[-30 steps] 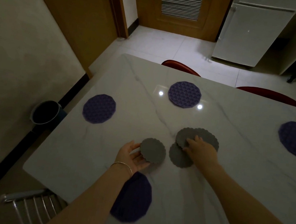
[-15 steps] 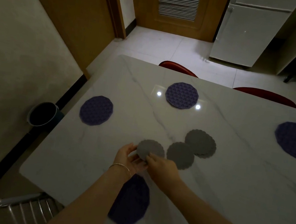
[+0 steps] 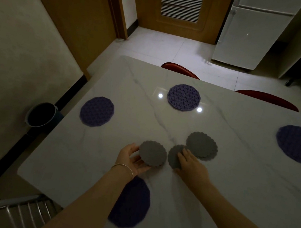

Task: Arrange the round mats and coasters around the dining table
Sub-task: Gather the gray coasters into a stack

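Several round purple mats lie on the white marble table (image 3: 232,182): one at the left (image 3: 97,111), one at the far middle (image 3: 184,97), one at the right (image 3: 298,144), one at the near edge (image 3: 131,203) partly under my left forearm. My left hand (image 3: 132,159) holds a grey scalloped coaster (image 3: 152,153) from below, palm up. My right hand (image 3: 191,164) rests with straight fingers on a second grey coaster (image 3: 174,156). A stack of grey coasters (image 3: 202,146) lies just beyond it, overlapping it.
Two red chair backs (image 3: 180,70) (image 3: 266,98) stand at the table's far edge. A metal chair back (image 3: 24,210) is at the near left. A dark bucket (image 3: 41,114) sits on the floor by the left wall. A white fridge (image 3: 252,29) stands at the back.
My right hand has moved from the coaster in my left hand over to the middle grey coaster on the table. My left hand keeps its coaster, lifted slightly.
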`<action>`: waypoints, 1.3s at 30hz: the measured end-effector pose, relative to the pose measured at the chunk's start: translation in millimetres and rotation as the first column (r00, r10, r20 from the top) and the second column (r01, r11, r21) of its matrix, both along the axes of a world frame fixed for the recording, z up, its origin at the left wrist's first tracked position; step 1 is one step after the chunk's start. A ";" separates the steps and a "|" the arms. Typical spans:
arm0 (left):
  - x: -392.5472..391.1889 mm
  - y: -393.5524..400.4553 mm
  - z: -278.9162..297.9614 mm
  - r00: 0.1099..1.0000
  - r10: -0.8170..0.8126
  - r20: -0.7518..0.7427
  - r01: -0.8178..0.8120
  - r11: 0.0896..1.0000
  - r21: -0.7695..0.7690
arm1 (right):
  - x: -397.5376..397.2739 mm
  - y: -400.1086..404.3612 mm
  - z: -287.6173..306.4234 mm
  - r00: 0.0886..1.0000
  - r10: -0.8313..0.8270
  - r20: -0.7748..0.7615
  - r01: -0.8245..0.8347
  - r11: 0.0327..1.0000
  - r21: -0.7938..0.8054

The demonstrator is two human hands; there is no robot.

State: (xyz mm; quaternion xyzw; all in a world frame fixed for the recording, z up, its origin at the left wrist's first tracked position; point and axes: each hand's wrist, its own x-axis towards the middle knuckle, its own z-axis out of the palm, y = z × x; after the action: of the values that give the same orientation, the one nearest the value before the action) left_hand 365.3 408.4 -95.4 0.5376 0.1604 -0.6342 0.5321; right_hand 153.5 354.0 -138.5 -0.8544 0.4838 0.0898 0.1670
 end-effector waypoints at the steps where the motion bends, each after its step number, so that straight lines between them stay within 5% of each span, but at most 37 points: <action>1: -0.2 0.1 0.0 1.000 0.006 -0.004 -0.006 1.000 -0.004 | 0.9 0.0 0.6 0.998 0.052 -0.029 -0.052 0.999 -0.005; 5: 0.3 -1.0 -1.1 1.000 0.018 0.005 -0.018 1.000 -0.005 | 8.9 -2.5 17.2 0.989 0.145 -0.038 -0.149 0.968 -0.200; 9: 0.0 -1.9 1.0 0.999 0.040 -0.024 -0.040 0.999 -0.004 | 20.0 -10.2 43.8 0.977 0.026 0.209 0.082 0.866 -0.493; 12: -0.9 -2.0 1.8 0.996 0.071 -0.051 -0.071 0.997 -0.001 | 42.5 -4.4 55.5 0.913 -0.075 0.400 0.238 0.895 -0.376; 18: -1.1 1.5 5.5 0.997 0.058 -0.051 -0.060 0.997 -0.045 | 70.3 26.5 28.4 0.926 0.113 0.360 -0.102 0.994 -0.049; 39: -2.7 -0.6 1.8 1.000 -0.001 -0.020 0.000 0.999 -0.045 | 75.4 17.6 19.0 0.837 -0.141 0.529 0.126 0.990 0.064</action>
State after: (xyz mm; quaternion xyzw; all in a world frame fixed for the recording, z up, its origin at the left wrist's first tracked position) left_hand 362.6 407.9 -93.6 0.5190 0.1514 -0.6431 0.5424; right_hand 229.0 371.6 -119.5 -0.8076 0.4756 -0.1559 0.3119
